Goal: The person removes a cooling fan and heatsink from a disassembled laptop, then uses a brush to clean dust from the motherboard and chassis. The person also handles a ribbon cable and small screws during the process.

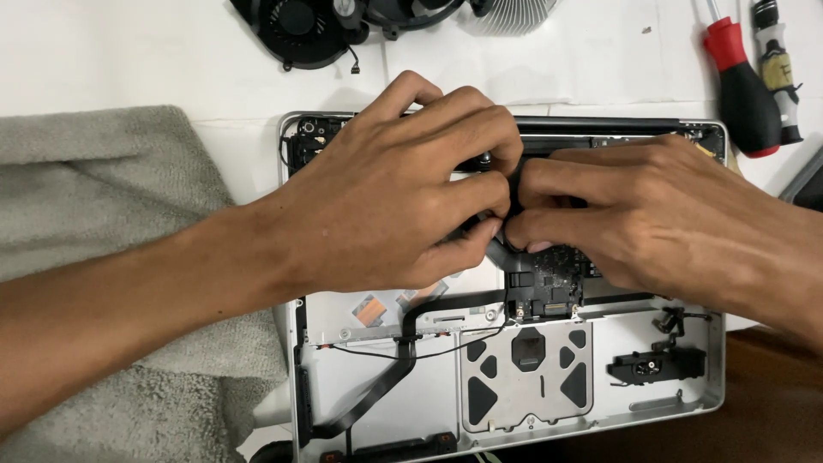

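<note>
An opened silver laptop base (703, 390) lies bottom-up in front of me, most of its parts taken out. My left hand (386, 201) and my right hand (660, 214) meet over its upper middle. Their fingertips pinch a small dark part at the top of a black circuit board (549, 287). The hands hide what that part is. A flat black ribbon cable (386, 377) curves from the board down to the lower left corner. Below the board sits the grey underside of the trackpad (527, 377).
A grey towel (103, 189) lies at the left, under my left forearm. Black cooling fans (300, 30) and a finned metal heat sink (506, 13) rest at the top. A red and black screwdriver (741, 86) and a second tool (776, 64) lie at the upper right.
</note>
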